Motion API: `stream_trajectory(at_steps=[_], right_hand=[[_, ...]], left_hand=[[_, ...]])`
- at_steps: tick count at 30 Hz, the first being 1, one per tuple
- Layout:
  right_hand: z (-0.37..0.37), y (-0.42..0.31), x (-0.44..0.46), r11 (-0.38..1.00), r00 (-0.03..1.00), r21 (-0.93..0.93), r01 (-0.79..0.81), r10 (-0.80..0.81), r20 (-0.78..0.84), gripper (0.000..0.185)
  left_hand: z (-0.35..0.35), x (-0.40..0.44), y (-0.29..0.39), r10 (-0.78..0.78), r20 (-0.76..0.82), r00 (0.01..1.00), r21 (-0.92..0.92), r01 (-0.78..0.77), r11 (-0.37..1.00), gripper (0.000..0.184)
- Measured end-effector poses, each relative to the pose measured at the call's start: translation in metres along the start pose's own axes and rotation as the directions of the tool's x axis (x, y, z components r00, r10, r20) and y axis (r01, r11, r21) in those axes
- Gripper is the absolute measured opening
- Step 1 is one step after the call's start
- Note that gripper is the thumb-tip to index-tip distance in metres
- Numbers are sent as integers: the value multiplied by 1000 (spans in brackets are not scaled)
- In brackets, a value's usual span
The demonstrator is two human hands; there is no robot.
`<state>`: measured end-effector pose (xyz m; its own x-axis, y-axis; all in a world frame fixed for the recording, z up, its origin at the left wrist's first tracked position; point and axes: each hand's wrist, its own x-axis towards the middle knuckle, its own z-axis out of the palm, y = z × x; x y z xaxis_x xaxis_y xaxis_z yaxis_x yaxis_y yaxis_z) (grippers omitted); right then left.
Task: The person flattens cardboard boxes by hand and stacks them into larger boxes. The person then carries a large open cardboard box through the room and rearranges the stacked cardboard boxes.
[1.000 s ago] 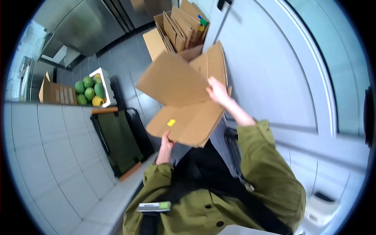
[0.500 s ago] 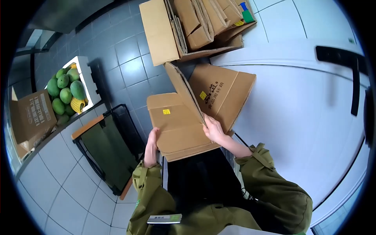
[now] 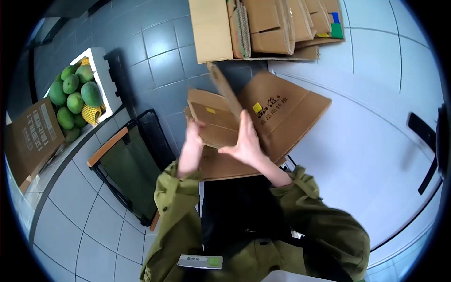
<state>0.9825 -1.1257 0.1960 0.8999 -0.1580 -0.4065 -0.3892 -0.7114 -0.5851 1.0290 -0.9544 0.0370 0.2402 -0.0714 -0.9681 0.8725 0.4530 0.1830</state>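
A partly flattened cardboard box (image 3: 293, 105) with dark printing and yellow stickers is in front of me, its panels spread at angles. My left hand (image 3: 191, 143) is at the left edge of a raised inner panel (image 3: 218, 122), fingers curled around that edge and slightly blurred. My right hand (image 3: 246, 143) is beside the narrow upright panel (image 3: 225, 91), thumb stretched toward the left and fingers pointing up. Its palm faces the raised panel, and its fingers are apart from the thumb. Beneath both hands lies a lower panel (image 3: 223, 165) of the box.
Beyond stands a large carton (image 3: 211, 30) packed with folded cardboard. At left, a white foam crate (image 3: 101, 70) holds several green mangoes (image 3: 75, 101), beside a printed brown box (image 3: 35, 136). A green folding chair (image 3: 129, 164) stands below them. A white door with a black handle (image 3: 425, 136) is at right.
The inner left panel has been lifted and tilted by my left hand, exposing the panel below. My right hand has opened from its grip on the upright panel. The view has shifted slightly.
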Motion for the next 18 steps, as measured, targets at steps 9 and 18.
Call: stream_trajectory(at_steps=[9,18], right_hand=[[8,21,12,978,994,-191,86,-97,-51,93],[-85,13,41,987,982,-132,88,-108,-157,37]], left_hand=[[63,-21,-11,62,-80,995,-231,-79,970,22],[105,-63,-22,359,86,929,139,-368,919,60]])
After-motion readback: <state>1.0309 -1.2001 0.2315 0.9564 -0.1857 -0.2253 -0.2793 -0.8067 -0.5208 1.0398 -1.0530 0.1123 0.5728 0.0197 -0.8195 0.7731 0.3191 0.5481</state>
